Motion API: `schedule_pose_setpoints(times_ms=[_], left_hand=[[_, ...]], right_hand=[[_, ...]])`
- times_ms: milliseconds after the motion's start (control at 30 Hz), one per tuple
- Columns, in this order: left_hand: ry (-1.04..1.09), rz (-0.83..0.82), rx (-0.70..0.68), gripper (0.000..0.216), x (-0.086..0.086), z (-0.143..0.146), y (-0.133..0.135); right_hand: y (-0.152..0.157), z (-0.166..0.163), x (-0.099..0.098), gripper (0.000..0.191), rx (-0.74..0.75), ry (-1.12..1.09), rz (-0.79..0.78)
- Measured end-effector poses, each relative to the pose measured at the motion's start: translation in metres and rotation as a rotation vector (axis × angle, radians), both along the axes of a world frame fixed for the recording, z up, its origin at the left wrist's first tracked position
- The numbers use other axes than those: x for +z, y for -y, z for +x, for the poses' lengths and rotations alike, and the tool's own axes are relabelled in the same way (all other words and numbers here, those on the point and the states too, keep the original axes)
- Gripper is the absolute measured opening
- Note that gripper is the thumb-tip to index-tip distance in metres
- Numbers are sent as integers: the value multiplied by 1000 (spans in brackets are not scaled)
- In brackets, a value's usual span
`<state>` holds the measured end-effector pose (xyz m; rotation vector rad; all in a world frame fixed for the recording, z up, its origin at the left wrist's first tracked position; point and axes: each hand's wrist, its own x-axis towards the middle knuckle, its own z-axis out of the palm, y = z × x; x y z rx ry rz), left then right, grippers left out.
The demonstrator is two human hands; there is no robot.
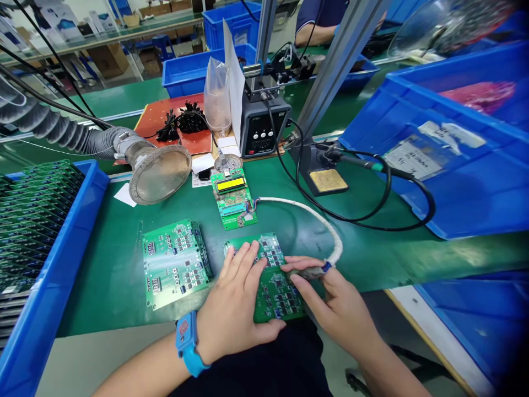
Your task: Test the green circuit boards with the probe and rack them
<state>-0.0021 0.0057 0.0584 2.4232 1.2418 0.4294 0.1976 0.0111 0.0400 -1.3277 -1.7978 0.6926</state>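
Observation:
Flat over a green circuit board (280, 298) at the table's front edge lies my left hand (231, 303), fingers stretched out and thumb along the board's near edge. It wears a blue wrist strap (188, 336). My right hand (330, 298) pinches a dark, tape-wrapped probe (309, 272), its tip over the right part of that board; whether it touches is hidden. From the probe a white sleeved cable (306, 205) curves back to a small green programmer board (233, 197) with a lit yellow display (230, 184). Left of my hands, a stack of circuit boards (177, 264) rests on the table.
A blue bin of upright boards (88, 204) stands left. Overhead left hangs a fume extractor nozzle (159, 173). Behind are a soldering station (264, 127) and iron stand (326, 179) with a looping black cable. A large blue bin (380, 110) stands right. Another person's arm (318, 34) shows beyond.

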Motion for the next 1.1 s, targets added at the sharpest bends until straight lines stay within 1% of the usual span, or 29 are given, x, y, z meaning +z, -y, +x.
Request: schedule_pose_setpoints(times_ms=[100, 300, 533, 667, 867, 1100], left_hand=[[15, -1, -2, 87, 0, -1, 0], [16, -6, 1, 87, 0, -1, 1], [-9, -19, 7, 87, 1, 0, 1], [-16, -24, 7, 87, 1, 0, 2], [-49, -22, 11, 88, 2, 1, 0], [-109, -16, 6, 88, 9, 0, 1]], right_hand=[[0, 0, 1, 11, 1, 8, 12], [-1, -2, 4, 10, 17, 62, 94], [-2, -6, -6, 10, -23, 31, 133], [-1, -5, -5, 9, -10, 12, 104], [2, -1, -5, 13, 38, -23, 38], [3, -1, -10, 13, 40, -44, 24]])
